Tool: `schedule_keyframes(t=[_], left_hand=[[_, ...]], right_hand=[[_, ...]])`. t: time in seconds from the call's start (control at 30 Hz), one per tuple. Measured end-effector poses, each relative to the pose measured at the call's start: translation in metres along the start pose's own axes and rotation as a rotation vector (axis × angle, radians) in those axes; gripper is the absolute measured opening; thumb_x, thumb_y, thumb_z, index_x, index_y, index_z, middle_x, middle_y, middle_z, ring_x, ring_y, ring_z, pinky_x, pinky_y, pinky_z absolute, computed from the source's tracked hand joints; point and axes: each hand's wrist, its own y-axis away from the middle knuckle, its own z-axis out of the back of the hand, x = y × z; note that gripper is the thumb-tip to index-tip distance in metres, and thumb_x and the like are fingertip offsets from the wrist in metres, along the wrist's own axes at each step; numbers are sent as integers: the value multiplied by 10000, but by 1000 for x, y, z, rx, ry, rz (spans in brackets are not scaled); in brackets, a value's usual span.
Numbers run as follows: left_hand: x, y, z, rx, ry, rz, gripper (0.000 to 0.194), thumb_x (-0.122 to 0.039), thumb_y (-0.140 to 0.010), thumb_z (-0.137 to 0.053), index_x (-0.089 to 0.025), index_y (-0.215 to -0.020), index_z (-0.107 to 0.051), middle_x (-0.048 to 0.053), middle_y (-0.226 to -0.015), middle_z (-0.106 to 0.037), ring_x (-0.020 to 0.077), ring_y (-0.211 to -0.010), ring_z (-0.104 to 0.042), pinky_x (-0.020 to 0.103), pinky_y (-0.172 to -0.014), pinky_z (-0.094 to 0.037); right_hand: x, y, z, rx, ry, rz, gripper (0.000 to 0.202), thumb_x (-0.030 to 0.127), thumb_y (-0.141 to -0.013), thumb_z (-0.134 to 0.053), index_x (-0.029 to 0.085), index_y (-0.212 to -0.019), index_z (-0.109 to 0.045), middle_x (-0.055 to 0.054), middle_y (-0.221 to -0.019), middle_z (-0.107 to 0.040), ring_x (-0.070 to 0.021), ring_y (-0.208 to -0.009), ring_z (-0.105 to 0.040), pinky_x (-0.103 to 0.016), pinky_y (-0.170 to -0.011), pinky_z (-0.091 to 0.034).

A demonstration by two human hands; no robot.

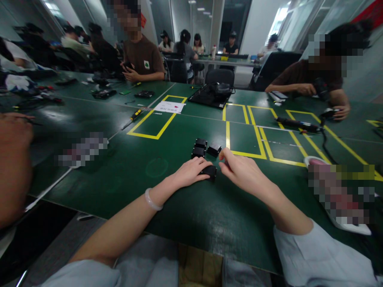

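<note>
Several small black blocks lie together on the green table [173, 171]. My left hand [193, 171] rests its fingers round a near black block [210, 171], thumb on its near side. Just beyond those fingers two more blocks stand in a short column, the rear one [201, 142] behind the other [198, 152]. A tilted block [214, 149] lies to their right, beside the fingertips of my right hand [236, 165]. That hand hovers with its fingers curled; whether something small is between them cannot be made out.
Yellow tape rectangles [248, 154] mark the table ahead. A white tray [332, 217] is at the right, a screwdriver [136, 114] and paper [169, 107] ahead left. A black panel [206, 95] lies farther back. A person's arm [13, 167] enters at left; people sit around.
</note>
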Motion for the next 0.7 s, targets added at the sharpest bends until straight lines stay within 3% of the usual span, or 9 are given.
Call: schedule_keyframes(t=[0.1, 0.33, 0.53, 0.7], left_hand=[[1, 0, 0, 3, -9, 5, 412, -452, -936, -512, -247, -1288, -451, 59, -1110, -545, 218, -984, -514, 319, -834, -435], [0, 0, 1, -1, 7, 5, 393, -461, -944, -492, -245, -1271, -464, 62, -1119, -543, 216, -996, -514, 322, -849, -436], [0, 0, 1, -2, 5, 3, 386, -453, -938, -507, -239, -1257, -470, 58, -1098, -545, 216, -977, -517, 324, -835, -441], [0, 0, 2, 10, 4, 7, 388, -444, -943, -500, -246, -1275, -459, 60, -1107, -542, 217, -983, -517, 322, -836, -438]], right_hand=[[0, -1, 0, 15, 58, -14, 203, 348, -959, -335, 200, -1005, -467, -19, -701, -627, -166, -597, -567, -242, -518, -227], [0, 3, 0, -11, 26, 54, 176, 269, -924, -364, 194, -1056, -454, -19, -753, -638, -144, -597, -559, -239, -508, -227], [4, 1, 1, 19, 35, 25, 275, 398, -966, -308, 192, -980, -491, -25, -691, -623, -154, -587, -558, -241, -506, -226], [3, 1, 2, 13, 44, 38, 189, 292, -943, -337, 191, -1018, -479, -18, -716, -628, -141, -565, -538, -241, -505, -216]])
